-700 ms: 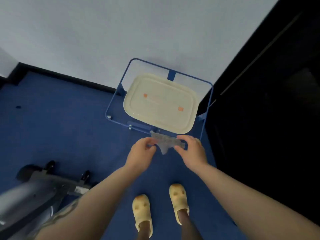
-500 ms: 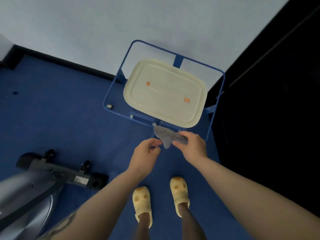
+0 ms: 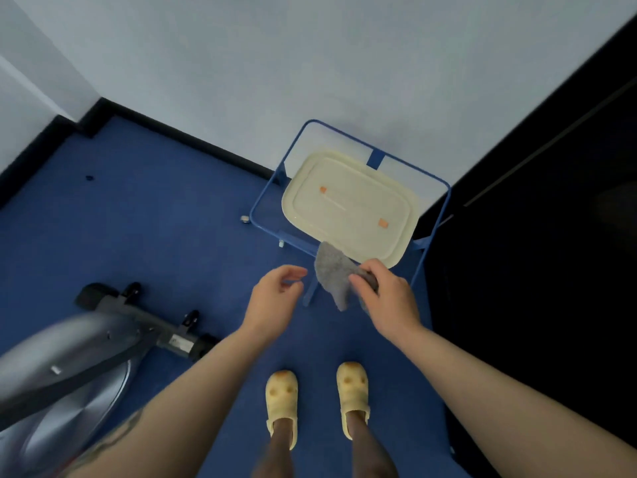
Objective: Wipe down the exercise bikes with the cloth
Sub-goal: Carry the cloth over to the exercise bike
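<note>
A person stands on blue carpet in a corner of the room, just right of centre frame, the right hand (image 3: 389, 294) pinching a grey cloth (image 3: 332, 274) between thumb and curled fingers so that it hangs crumpled in front of the hand; the left hand (image 3: 275, 294) is just beside it, apart from the cloth and holding nothing, its fingers loosely curled with thumb and forefinger a little apart. Above the hands, against the pale wall, a cream tray (image 3: 348, 208) rests on a blue folding stand (image 3: 265, 201); the cloth's upper edge overlaps the tray's near rim in the picture, though whether it touches cannot be told. The exercise bike (image 3: 86, 353) fills the lower left of the frame, its grey shroud blurred and its dark floor bar with small wheels lying across the carpet, well apart from the cloth; yellow clogs (image 3: 281, 401) point up the frame at bottom centre.

By the look of it no wiping has begun, and the step in hand is readying the cloth; it would be done well by letting the free hand take the loose hanging corner and fold the cloth into a flat pad, so a broad face meets the bike, not a bunched edge; then turning toward the lower left and starting high on the shroud, working down to the floor bar; a one-handed pinch this light may let the cloth slip under pressure, so a fuller grip seems wise before the first stroke.
</note>
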A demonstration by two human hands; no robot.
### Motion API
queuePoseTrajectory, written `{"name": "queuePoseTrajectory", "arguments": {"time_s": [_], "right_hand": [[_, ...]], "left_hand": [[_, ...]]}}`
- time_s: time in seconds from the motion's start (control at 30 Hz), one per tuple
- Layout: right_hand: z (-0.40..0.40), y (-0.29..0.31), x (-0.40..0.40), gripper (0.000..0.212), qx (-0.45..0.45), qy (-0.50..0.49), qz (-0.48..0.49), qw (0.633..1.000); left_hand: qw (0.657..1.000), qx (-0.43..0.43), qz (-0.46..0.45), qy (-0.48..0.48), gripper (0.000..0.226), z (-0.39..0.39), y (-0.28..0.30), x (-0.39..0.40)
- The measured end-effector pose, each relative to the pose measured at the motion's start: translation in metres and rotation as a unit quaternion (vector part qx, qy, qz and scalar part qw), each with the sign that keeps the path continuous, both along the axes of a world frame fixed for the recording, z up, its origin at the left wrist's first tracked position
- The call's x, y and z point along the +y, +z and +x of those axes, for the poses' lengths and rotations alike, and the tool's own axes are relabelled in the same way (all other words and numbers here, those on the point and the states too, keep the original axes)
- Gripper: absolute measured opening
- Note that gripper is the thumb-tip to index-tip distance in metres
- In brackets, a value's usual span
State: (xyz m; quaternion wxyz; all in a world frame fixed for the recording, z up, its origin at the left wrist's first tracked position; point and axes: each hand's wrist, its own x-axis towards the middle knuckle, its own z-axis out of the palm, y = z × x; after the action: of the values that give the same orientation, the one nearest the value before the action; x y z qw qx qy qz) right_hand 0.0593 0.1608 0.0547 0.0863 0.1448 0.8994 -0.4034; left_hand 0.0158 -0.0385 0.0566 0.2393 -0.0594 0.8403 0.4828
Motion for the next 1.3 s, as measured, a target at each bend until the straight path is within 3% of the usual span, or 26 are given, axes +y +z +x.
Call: {"name": "queuePoseTrajectory", "arguments": {"time_s": [0.13,0.3,0.43,0.77,1.0,1.13,1.3], "right_hand": [[0.006,0.059,-0.02,0.017,0.052,0.026,-0.024,0.998],[0.01,0.113,-0.041,0.012,0.104,-0.013,-0.166,0.981],[0.02,0.131,-0.054,0.015,0.094,0.039,-0.219,0.97],[0.079,0.149,-0.144,0.009,0.067,0.303,-0.197,0.93],[0.167,0.169,-0.233,0.01,0.106,0.485,-0.153,0.854],[0.236,0.176,-0.284,0.007,0.108,0.523,-0.164,0.829],[0.336,0.175,-0.347,0.006,0.092,0.516,-0.204,0.827]], "left_hand": [[0.997,0.046,0.013,0.054,0.024,0.013,0.054,-0.015],[0.991,0.085,0.013,0.106,0.024,0.053,0.101,-0.029],[0.978,0.106,-0.002,0.18,0.026,0.092,0.123,-0.042],[0.904,0.099,-0.04,0.414,0.029,0.258,0.151,-0.125],[0.833,0.132,-0.033,0.537,0.024,0.38,0.161,-0.172],[0.82,0.144,-0.041,0.552,0.024,0.458,0.165,-0.205],[0.823,0.129,-0.061,0.55,0.026,0.563,0.171,-0.26]]}}
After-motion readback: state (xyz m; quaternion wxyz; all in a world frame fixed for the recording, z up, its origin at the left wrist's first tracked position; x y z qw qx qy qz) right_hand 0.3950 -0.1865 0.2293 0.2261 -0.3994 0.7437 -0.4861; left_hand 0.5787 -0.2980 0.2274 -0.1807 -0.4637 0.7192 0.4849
